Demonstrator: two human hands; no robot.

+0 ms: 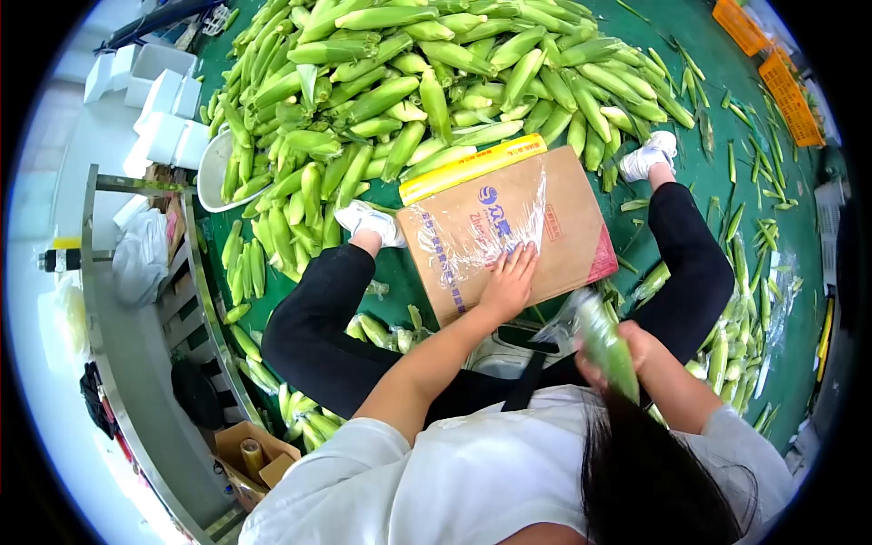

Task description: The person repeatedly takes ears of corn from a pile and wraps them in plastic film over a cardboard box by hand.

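My left hand (510,283) lies with fingers outstretched on a sheet of clear plastic film that covers part of a cardboard box (572,213). Along the far edge of the box runs a yellow cling film box (470,170). My right hand (641,352) grips an ear of corn (606,343) in its green husk, raised above my right thigh. Clear film shows around that ear, and its end is blurred. Hair partly covers the space below the right hand.
A big heap of corn ears (436,77) spreads beyond the cardboard box. Film-wrapped ears (722,359) lie at the right, more at the left. A metal rack (173,272) stands left, with a white basin (218,173) near it. Orange crates (790,98) sit far right.
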